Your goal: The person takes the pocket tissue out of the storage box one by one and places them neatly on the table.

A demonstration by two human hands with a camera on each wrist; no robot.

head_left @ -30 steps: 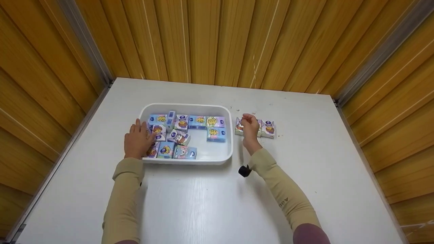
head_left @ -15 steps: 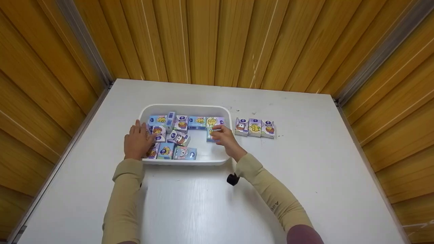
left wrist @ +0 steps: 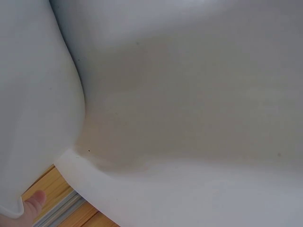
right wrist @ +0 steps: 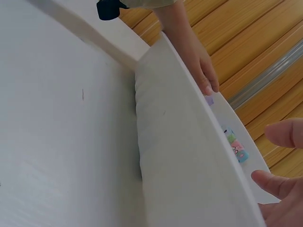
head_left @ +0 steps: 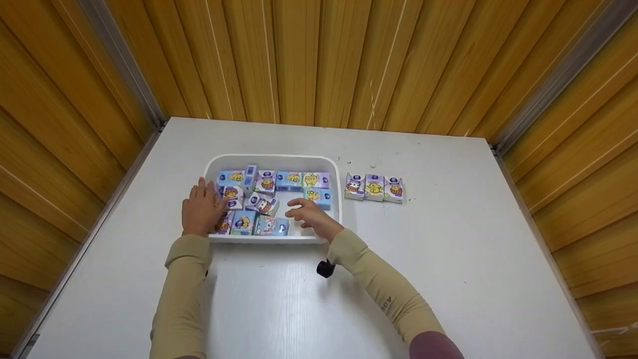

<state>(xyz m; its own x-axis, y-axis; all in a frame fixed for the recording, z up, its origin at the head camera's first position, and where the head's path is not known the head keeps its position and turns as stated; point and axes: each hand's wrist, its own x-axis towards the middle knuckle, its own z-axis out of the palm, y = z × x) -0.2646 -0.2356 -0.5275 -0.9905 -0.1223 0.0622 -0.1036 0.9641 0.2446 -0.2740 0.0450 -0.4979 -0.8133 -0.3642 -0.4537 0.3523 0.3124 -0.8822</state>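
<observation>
The right hand [head_left: 315,217] hangs over the tray [head_left: 269,240], thumb and fingers spread, holding nothing, near a pale blue box [head_left: 272,226]. The left hand [head_left: 200,210] lies over its left rim, fingers straight (whether they press, I cannot tell). Three boxes [head_left: 375,188] sit in a row on the table [head_left: 448,249], outside. The box on edge [head_left: 250,180] could topple if fingers knock its neighbours.
</observation>
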